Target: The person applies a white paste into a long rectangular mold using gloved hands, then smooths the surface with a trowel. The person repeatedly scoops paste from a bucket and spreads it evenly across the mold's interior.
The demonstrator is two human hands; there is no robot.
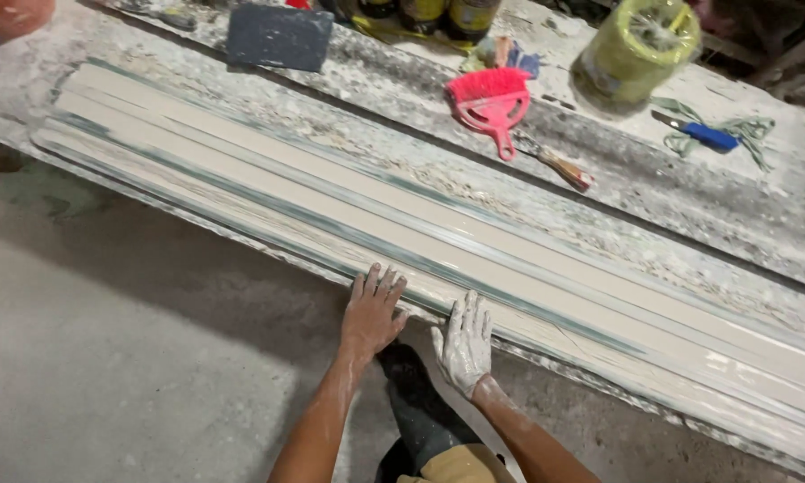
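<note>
Both hands flat and spread, left hand [372,311] and plaster-smeared right hand [465,342] on long wet mould [349,201], yellow, seemingly wrapped tub [635,49] behind.

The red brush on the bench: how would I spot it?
Start at the long pale moulding under both hands, then look across the dusty bench behind it. The red brush lies there beside a yellow-green bucket; nothing else nearby is red with bristles.
</note>
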